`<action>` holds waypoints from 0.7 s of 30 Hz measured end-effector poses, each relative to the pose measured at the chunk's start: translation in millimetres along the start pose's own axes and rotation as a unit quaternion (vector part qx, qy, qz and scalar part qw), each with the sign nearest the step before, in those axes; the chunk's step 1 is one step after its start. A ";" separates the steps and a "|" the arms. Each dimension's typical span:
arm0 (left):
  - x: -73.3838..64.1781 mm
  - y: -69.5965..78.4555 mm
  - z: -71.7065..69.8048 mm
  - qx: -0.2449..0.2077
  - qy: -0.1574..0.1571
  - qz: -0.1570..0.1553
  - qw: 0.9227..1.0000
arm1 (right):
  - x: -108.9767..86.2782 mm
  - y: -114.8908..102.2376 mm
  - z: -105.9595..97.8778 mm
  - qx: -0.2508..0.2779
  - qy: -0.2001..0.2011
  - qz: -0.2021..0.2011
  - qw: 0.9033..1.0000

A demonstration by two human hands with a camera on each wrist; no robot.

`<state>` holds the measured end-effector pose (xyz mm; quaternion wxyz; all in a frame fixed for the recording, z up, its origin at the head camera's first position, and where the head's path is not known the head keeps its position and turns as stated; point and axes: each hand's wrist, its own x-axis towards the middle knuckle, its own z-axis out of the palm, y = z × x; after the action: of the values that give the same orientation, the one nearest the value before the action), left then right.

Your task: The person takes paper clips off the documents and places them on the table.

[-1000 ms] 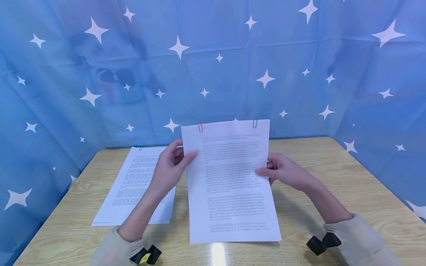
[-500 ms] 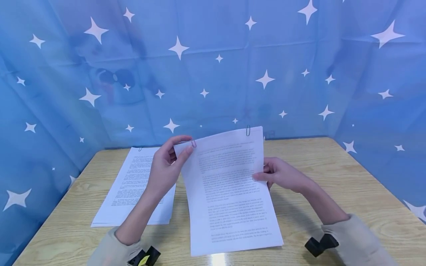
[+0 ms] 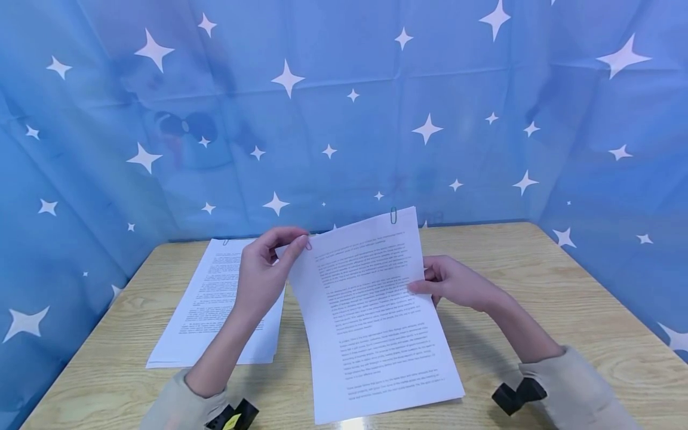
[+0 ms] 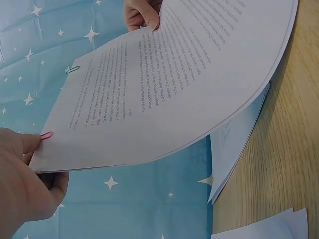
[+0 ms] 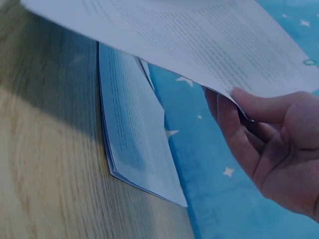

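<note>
Bright light, soft shadows and white glare on the tabletop (image 3: 510, 254)

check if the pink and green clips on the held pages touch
Apart: the left wrist view shows a stretch of the printed sheets between the pink paper clip and the green paper clip.

Two hands show: one left hand (image 3: 263, 267) and one right hand (image 3: 454, 283). Paper stacks number three: one held stack (image 3: 371, 322), one left stack (image 3: 215, 304), one stack behind (image 5: 134, 124). Visible clips number three: one red clip (image 4: 46, 135), one green clip (image 3: 393, 215), one left-stack clip (image 3: 226, 242).
</note>
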<state>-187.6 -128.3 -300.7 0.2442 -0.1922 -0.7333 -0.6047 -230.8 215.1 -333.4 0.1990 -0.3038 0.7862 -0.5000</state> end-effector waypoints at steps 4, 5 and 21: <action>-0.1 0.3 -0.2 0.002 0.003 0.000 1.000 | 0.1 0.6 -0.3 -0.001 0.000 -0.001 1.000; -0.1 0.3 -0.3 0.003 0.004 -0.001 1.000 | 0.1 0.8 -0.4 0.000 0.000 0.000 1.000; -0.5 1.6 -1.2 -0.024 0.025 0.013 0.999 | -1.0 1.2 -2.5 -0.010 0.004 0.002 1.000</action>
<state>-186.1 -129.2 -299.5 0.2656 -0.1921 -0.7097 -0.6236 -231.9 217.9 -333.5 0.1940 -0.3027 0.7923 -0.4930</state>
